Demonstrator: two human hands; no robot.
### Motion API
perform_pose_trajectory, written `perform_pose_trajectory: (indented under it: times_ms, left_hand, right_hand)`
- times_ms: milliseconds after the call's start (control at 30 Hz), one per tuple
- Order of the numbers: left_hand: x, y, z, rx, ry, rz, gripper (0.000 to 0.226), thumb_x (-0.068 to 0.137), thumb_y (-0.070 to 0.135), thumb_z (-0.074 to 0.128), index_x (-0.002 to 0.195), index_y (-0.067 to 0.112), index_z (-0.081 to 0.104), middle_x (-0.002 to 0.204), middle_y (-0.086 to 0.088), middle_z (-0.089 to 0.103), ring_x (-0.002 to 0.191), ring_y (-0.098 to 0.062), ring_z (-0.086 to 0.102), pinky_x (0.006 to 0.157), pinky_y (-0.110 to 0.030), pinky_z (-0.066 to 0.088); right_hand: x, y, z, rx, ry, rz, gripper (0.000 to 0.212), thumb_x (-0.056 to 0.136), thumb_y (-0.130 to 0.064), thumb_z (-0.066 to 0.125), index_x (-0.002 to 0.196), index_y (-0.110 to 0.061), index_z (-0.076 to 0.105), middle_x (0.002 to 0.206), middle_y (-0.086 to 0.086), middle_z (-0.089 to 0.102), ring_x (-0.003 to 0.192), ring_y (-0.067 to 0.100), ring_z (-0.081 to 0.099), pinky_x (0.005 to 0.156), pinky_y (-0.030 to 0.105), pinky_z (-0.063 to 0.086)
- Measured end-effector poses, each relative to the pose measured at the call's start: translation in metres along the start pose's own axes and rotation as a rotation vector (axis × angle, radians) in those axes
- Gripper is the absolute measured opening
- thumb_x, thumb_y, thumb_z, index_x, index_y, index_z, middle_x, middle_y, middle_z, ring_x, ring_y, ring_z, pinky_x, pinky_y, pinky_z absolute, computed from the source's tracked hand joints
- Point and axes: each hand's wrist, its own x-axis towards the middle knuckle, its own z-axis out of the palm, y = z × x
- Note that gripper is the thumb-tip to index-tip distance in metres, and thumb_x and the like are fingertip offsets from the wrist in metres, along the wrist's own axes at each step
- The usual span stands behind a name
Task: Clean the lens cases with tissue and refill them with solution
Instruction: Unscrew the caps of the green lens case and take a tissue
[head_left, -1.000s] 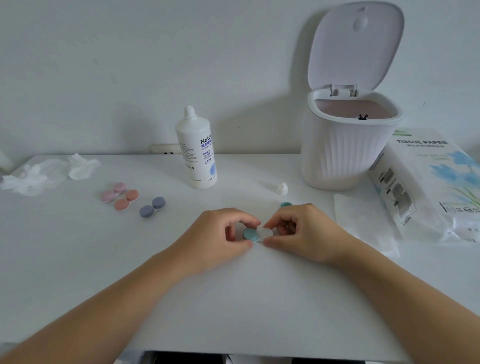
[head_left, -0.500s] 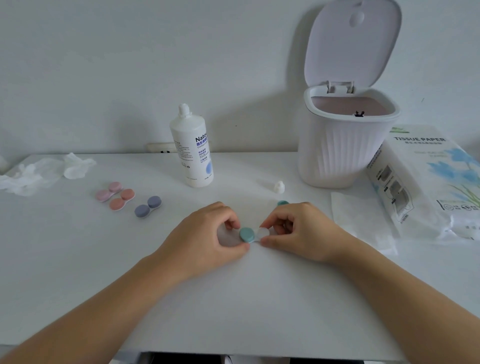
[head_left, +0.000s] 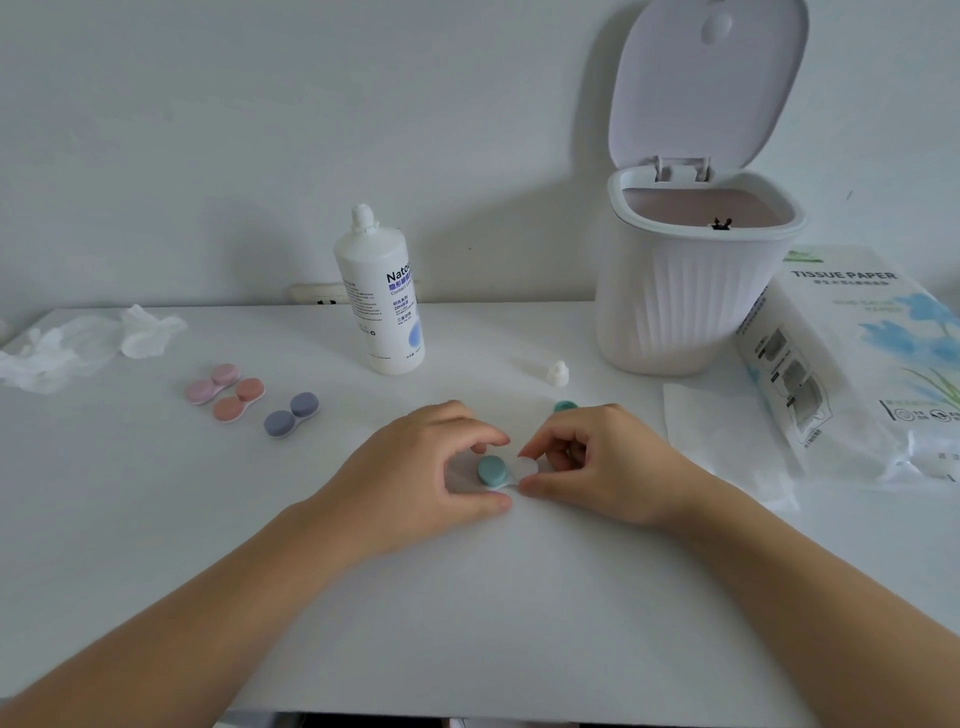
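Note:
A teal lens case (head_left: 493, 471) lies on the white table (head_left: 467, 597) between my hands. My left hand (head_left: 421, 467) pinches its capped left end with thumb and forefinger. My right hand (head_left: 602, 462) pinches the uncapped white right well. A loose teal cap (head_left: 565, 406) sits just behind my right hand. The open solution bottle (head_left: 382, 296) stands at the back centre, and its small white cap (head_left: 558, 373) lies to its right. Pink (head_left: 212, 383), orange (head_left: 239, 399) and purple (head_left: 291, 414) cases sit capped on the left.
A white ribbed bin (head_left: 691, 291) with its lid up stands at the back right. A tissue paper pack (head_left: 862, 364) lies beside it, with a flat tissue sheet (head_left: 722, 441) in front. Crumpled tissues (head_left: 88, 343) lie at the far left.
Both hands stay on the teal case. My left thumb and forefinger have shifted a little around the capped end. The case sits in the same spot.

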Motion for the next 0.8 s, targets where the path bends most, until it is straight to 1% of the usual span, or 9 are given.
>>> perform_pose_trajectory:
  times_ms: [100, 233, 300, 400, 467, 533, 567, 700, 800]
  left_hand:
    - [-0.0016, -0.0003, 0.0001, -0.064, -0.01, 0.022, 0.04, 0.078, 0.032, 0.075, 0.117, 0.037, 0.069, 0.109, 0.024, 0.064, 0.086, -0.001, 0.056, 0.074, -0.013, 0.046]
    - [-0.0007, 0.0014, 0.0037, -0.081, 0.006, 0.044, 0.034, 0.079, 0.018, 0.071, 0.11, 0.034, 0.072, 0.095, 0.019, 0.066, 0.077, -0.008, 0.057, 0.071, -0.024, 0.049]
    - [0.0011, 0.0019, 0.0043, -0.068, 0.01, 0.035, 0.032, 0.079, 0.022, 0.072, 0.109, 0.035, 0.072, 0.093, 0.019, 0.064, 0.076, -0.007, 0.057, 0.069, -0.021, 0.047]
    - [0.0026, 0.0019, 0.0058, -0.031, 0.024, 0.029, 0.027, 0.08, 0.036, 0.071, 0.107, 0.038, 0.071, 0.096, 0.021, 0.06, 0.079, 0.003, 0.055, 0.066, -0.011, 0.039]
    - [0.0029, 0.0022, 0.0078, -0.009, 0.024, 0.033, 0.023, 0.083, 0.042, 0.071, 0.105, 0.037, 0.071, 0.096, 0.019, 0.057, 0.08, 0.005, 0.054, 0.066, -0.013, 0.039]
    - [0.0028, 0.0021, 0.0089, 0.011, 0.02, 0.05, 0.019, 0.087, 0.044, 0.073, 0.102, 0.033, 0.072, 0.095, 0.017, 0.054, 0.076, 0.0, 0.054, 0.065, -0.019, 0.043]
    - [0.0027, 0.0016, 0.0089, 0.026, 0.022, 0.067, 0.019, 0.088, 0.045, 0.073, 0.101, 0.032, 0.073, 0.095, 0.017, 0.054, 0.074, 0.0, 0.053, 0.064, -0.019, 0.043]
    - [0.0029, -0.0004, 0.0067, 0.034, 0.041, 0.121, 0.025, 0.087, 0.045, 0.073, 0.1, 0.024, 0.074, 0.094, 0.015, 0.055, 0.072, 0.006, 0.049, 0.063, -0.01, 0.035]
    - [0.0023, 0.0001, 0.008, -0.025, 0.067, 0.111, 0.028, 0.085, 0.045, 0.075, 0.098, 0.02, 0.074, 0.092, 0.014, 0.055, 0.072, 0.004, 0.051, 0.064, -0.01, 0.036]
  right_hand:
    - [0.0004, -0.0007, -0.0003, 0.003, 0.0, 0.0, 0.015, 0.077, -0.038, 0.082, 0.077, -0.034, 0.068, 0.058, -0.019, 0.056, 0.055, 0.003, 0.05, 0.06, 0.022, 0.041]
    - [0.0002, -0.0007, -0.0004, -0.001, 0.001, -0.006, 0.015, 0.076, -0.039, 0.082, 0.077, -0.035, 0.067, 0.058, -0.019, 0.056, 0.055, 0.003, 0.05, 0.06, 0.021, 0.04]
    - [0.0003, -0.0003, -0.0003, -0.001, 0.001, -0.006, 0.015, 0.076, -0.039, 0.082, 0.077, -0.035, 0.068, 0.059, -0.019, 0.056, 0.055, 0.003, 0.05, 0.06, 0.022, 0.041]
    - [0.0, 0.0003, 0.0, -0.003, -0.001, -0.004, 0.014, 0.076, -0.04, 0.082, 0.078, -0.036, 0.068, 0.061, -0.019, 0.056, 0.056, 0.003, 0.05, 0.059, 0.022, 0.041]
    - [-0.0004, 0.0004, 0.0006, 0.005, 0.004, -0.005, 0.014, 0.075, -0.041, 0.081, 0.078, -0.033, 0.069, 0.061, -0.018, 0.057, 0.056, 0.003, 0.05, 0.059, 0.021, 0.04]
    - [-0.0007, 0.0004, 0.0012, 0.012, 0.009, 0.001, 0.015, 0.075, -0.041, 0.081, 0.08, -0.031, 0.071, 0.061, -0.017, 0.057, 0.056, 0.003, 0.05, 0.059, 0.021, 0.04]
    - [-0.0008, 0.0005, 0.0014, 0.01, 0.009, 0.004, 0.016, 0.075, -0.041, 0.081, 0.081, -0.031, 0.071, 0.061, -0.017, 0.057, 0.056, 0.003, 0.05, 0.06, 0.021, 0.039]
    - [-0.0007, 0.0002, 0.0012, -0.004, 0.001, 0.013, 0.016, 0.076, -0.042, 0.081, 0.082, -0.033, 0.069, 0.06, -0.022, 0.055, 0.056, 0.003, 0.05, 0.06, 0.019, 0.036]
    - [-0.001, -0.0008, 0.001, -0.015, -0.004, 0.015, 0.016, 0.076, -0.042, 0.081, 0.082, -0.033, 0.07, 0.06, -0.022, 0.055, 0.056, 0.003, 0.05, 0.06, 0.019, 0.036]
